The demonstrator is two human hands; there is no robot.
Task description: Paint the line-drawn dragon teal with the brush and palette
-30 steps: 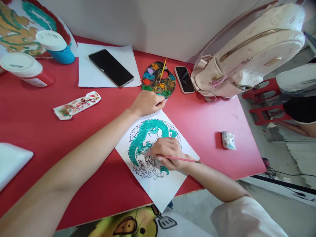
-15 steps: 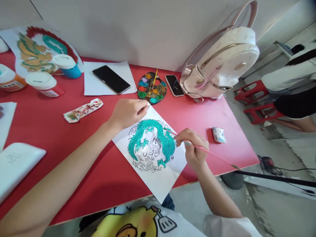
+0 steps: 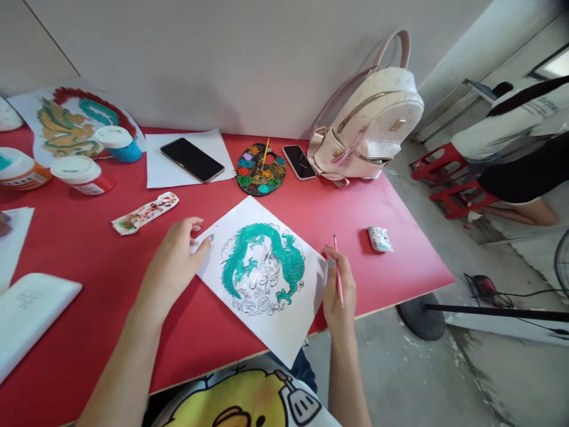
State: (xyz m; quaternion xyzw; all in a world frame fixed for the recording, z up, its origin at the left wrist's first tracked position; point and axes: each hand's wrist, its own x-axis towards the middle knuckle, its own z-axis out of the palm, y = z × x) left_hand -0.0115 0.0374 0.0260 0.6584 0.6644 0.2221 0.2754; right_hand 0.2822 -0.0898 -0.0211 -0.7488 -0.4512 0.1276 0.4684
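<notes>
A sheet of white paper [image 3: 288,332] with a line-drawn dragon [image 3: 291,267], its body painted teal, lies turned on the red table. Its front corner sticks out past the table edge. My left hand [image 3: 173,267] is at the sheet's upper left edge, fingers apart, the thumb tip at the paper. In my right hand [image 3: 341,290], beside the right corner of the sheet, is a pink paintbrush [image 3: 339,279] with its bristles pointing up and away. The fingertips of that hand are at the paper's corner.
Behind the sheet are a paint palette [image 3: 261,171] with a yellow brush, two phones [image 3: 192,159] and a backpack [image 3: 368,130]. Paint jars [image 3: 80,173], a stained strip [image 3: 146,213] and a white case [image 3: 35,320] lie left. A small packet [image 3: 380,239] sits right. Another person [image 3: 511,130] is seated beyond.
My left hand has moved from the sheet's top corner to its left edge and opened. The right hand has taken the brush off the painting to the right corner. The sheet has turned slightly.
</notes>
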